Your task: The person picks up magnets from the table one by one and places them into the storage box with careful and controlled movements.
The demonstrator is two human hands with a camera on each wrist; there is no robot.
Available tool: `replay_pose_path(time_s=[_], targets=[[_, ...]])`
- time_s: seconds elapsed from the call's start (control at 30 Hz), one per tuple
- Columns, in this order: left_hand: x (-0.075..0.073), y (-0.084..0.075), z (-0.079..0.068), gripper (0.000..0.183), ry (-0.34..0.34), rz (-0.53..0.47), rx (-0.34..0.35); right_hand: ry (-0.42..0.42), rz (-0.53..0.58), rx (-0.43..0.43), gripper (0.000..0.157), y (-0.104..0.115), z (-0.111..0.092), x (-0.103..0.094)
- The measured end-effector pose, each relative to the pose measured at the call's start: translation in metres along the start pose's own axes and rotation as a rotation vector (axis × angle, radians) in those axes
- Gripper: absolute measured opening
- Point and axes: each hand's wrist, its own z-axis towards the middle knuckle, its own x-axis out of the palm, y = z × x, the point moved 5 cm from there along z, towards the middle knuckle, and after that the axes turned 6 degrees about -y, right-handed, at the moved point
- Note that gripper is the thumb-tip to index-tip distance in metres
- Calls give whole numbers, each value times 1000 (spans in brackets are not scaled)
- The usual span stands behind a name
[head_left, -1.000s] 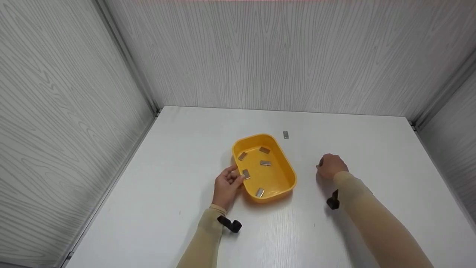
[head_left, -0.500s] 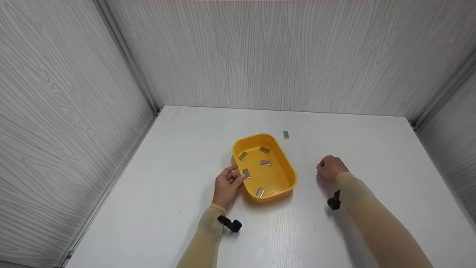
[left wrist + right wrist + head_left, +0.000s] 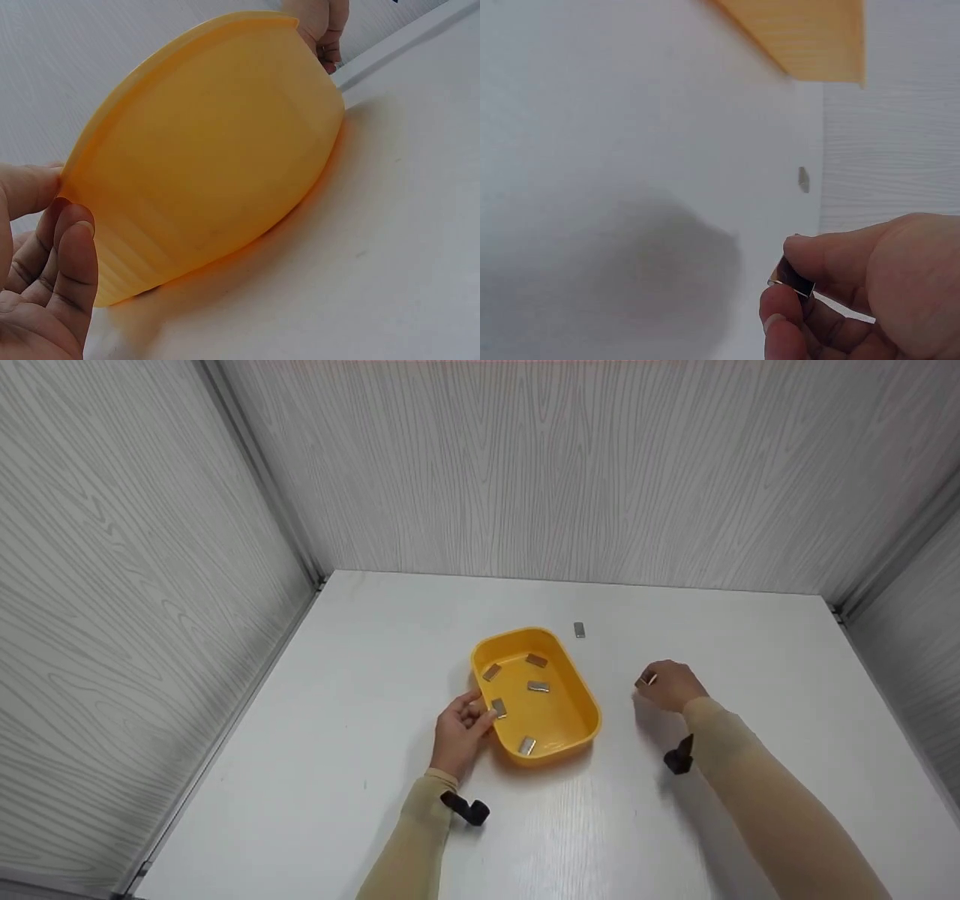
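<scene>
A yellow plastic bin [image 3: 555, 712] stands on the white table with several small shiny rectangular metal pieces inside, one of them a metal piece [image 3: 538, 686] near its middle. My left hand [image 3: 457, 733] pinches the bin's left rim, thumb on top and fingers beneath, as the left wrist view shows. Right of the bin, my right hand [image 3: 671, 686] is over the table. Between its thumb and fingers it pinches a small rectangular metal piece [image 3: 795, 279] with a mirror-like face. One more metal piece [image 3: 579, 630] lies on the table behind the bin's far right corner.
Wood-grain panels enclose the table [image 3: 360, 660], with a back wall [image 3: 525, 472] and a left wall [image 3: 112, 607]. Both forearms wear beige sleeves, each with a small black device [image 3: 466, 808] at the wrist.
My right hand has risen slightly and turned, so a gap now shows between its thumb and fingers. The left hand keeps its hold on the bin's rim.
</scene>
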Motion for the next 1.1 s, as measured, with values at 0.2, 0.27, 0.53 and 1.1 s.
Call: replay_pose_path(time_s=[0.2, 0.27, 0.53, 1.1], targets=[[1, 0, 1, 52, 2, -12, 53, -62, 21, -102, 25, 33, -2, -21], [1, -1, 1, 51, 4, -16, 71, -73, 30, -129, 25, 45, -4, -25], [0, 1, 1, 51, -5, -2, 65, -67, 62, -205, 20, 89, -9, -27], [0, 0, 2, 50, -9, -9, 85, 13, -19, -290, 14, 151, -8, 9]])
